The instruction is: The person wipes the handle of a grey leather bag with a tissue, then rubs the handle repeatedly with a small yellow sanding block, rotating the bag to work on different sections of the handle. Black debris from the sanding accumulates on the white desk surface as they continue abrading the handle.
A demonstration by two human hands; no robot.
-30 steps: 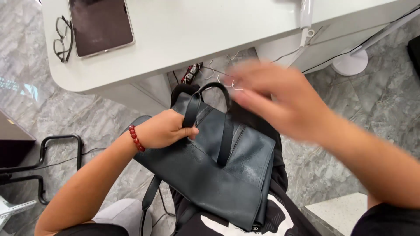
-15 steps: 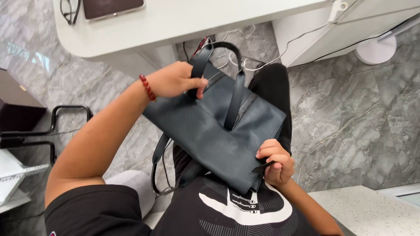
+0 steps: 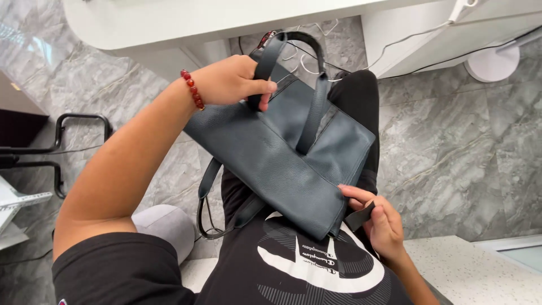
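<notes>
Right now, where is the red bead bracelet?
In the head view, the red bead bracelet sits upper left of centre on the wrist of the left hand, which grips a handle of the dark leather bag below the white desk.

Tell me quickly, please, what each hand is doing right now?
Left hand: closed around a handle of the dark blue leather bag.
Right hand: closed, pinching a dark strap end at the bag's lower corner.

Table (image 3: 169,22) cut off at top edge. Bag (image 3: 282,158) base hidden against torso. Strap (image 3: 210,197) end concealed beneath bag.
</notes>
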